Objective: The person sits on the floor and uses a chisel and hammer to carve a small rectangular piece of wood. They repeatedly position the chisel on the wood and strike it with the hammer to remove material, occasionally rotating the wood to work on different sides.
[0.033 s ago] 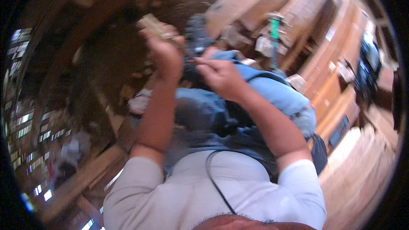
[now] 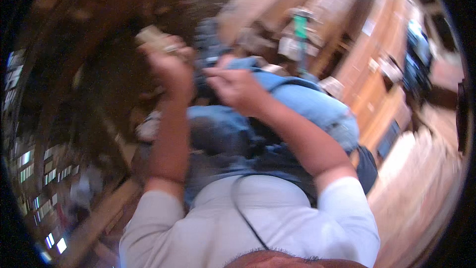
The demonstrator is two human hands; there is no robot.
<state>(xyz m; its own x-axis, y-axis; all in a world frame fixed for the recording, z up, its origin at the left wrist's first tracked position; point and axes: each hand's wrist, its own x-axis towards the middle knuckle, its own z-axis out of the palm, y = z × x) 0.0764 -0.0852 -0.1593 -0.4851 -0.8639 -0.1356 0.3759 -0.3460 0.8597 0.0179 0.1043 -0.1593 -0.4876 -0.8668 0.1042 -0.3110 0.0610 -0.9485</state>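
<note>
My left hand (image 2: 171, 69) is closed round a small pale wooden block (image 2: 151, 37), which sticks out past the fingers at the upper left. A little to the right of it, my right hand (image 2: 237, 89) has its fingers pinched together, pointing toward the left hand. Whatever lies in that pinch is too blurred and small to make out. Both hands are held up over my legs in blue jeans (image 2: 312, 104), and a gap shows between them.
Long reddish-brown timbers (image 2: 369, 64) run along the right side. A tool with a green handle (image 2: 300, 27) stands among wood offcuts. Dark ground lies at the left, with a wooden beam (image 2: 99, 223) at the lower left. Pale boards (image 2: 411, 183) are at the lower right.
The whole view has swung slightly, so surroundings and hands sit further left in the picture. Both hands keep about the same pose and spacing.
</note>
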